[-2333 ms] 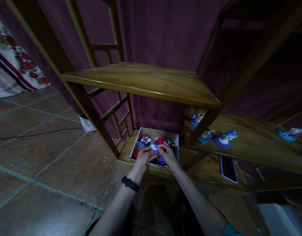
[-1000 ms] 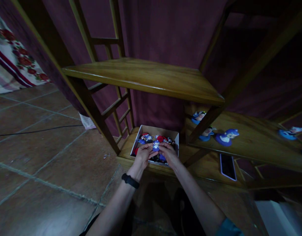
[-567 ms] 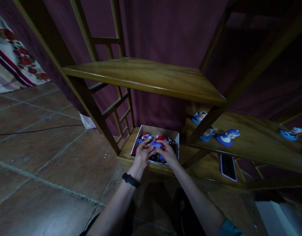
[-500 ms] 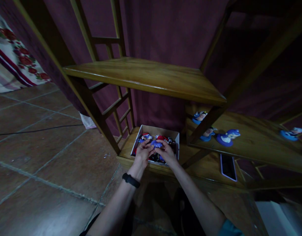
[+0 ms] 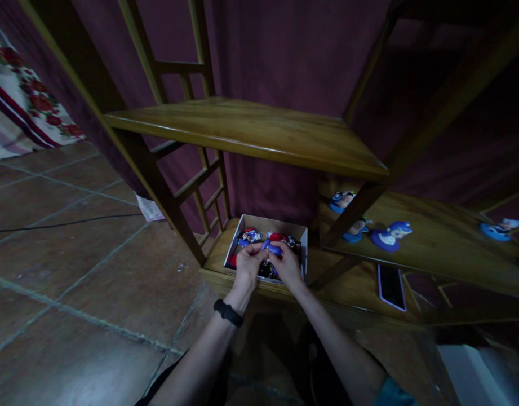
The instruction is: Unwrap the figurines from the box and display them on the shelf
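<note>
Between my two hands is a small purple figurine, held just above an open white box. My left hand pinches its left side, and my right hand grips its right side. The fingers cover parts of it, so its full shape is hidden. Inside the box lie several small figurines in red, blue, black and white. The box sits on the low wooden shelf. A black band is around my left wrist.
Above the box juts a wooden shelf board. On the shelf to the right stand a purple figurine on a round base and several blue-based figurines. A phone lies below them. Lattice bars rise at the left.
Both hands have turned the purple figurine a little between the fingers, and my left hand has shifted slightly right. The box and the shelf figurines stay where they were.
</note>
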Tool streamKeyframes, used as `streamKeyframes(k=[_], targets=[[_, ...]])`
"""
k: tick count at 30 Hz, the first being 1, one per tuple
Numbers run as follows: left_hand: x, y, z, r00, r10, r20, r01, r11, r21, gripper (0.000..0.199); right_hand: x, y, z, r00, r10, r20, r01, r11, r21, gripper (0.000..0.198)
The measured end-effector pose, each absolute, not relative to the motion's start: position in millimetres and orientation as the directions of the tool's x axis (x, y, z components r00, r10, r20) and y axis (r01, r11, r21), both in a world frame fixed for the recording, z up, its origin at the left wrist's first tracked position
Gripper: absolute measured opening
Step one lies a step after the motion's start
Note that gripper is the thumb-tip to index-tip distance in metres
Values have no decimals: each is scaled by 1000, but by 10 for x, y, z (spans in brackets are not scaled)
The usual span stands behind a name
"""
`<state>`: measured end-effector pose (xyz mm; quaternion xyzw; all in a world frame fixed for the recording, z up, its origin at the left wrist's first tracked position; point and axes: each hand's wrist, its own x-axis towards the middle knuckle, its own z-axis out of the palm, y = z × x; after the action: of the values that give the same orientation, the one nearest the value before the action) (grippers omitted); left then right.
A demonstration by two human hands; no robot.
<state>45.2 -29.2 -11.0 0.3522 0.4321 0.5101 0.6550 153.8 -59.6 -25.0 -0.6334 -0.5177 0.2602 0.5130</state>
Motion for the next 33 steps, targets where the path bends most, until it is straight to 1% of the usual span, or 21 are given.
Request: streamKeyframes(k=[7,13,18,24,33], targets=[[480,-326,-95,36,988,-149,-328,153,932,24,1513,-606,-248,350,910,222,378,80,-922,29],[495,-346,-91,43,990,-131,-328,138,934,24,1493,-622,-264,371,905,209,371,62,-927,30],[488,-347,-63,20,992,-121,-346,120,931,24,1505,-615,-231,371,906,203,313,84,-946,30],[467,-320,-4,19,994,-109,-383,108,917,28,1532,-594,-201,274,946,174,210,118,-970,40],[437,-326,51,27,995,-98,-377,101,921,24,1517,-585,-232,290,945,151,137,115,-984,38]])
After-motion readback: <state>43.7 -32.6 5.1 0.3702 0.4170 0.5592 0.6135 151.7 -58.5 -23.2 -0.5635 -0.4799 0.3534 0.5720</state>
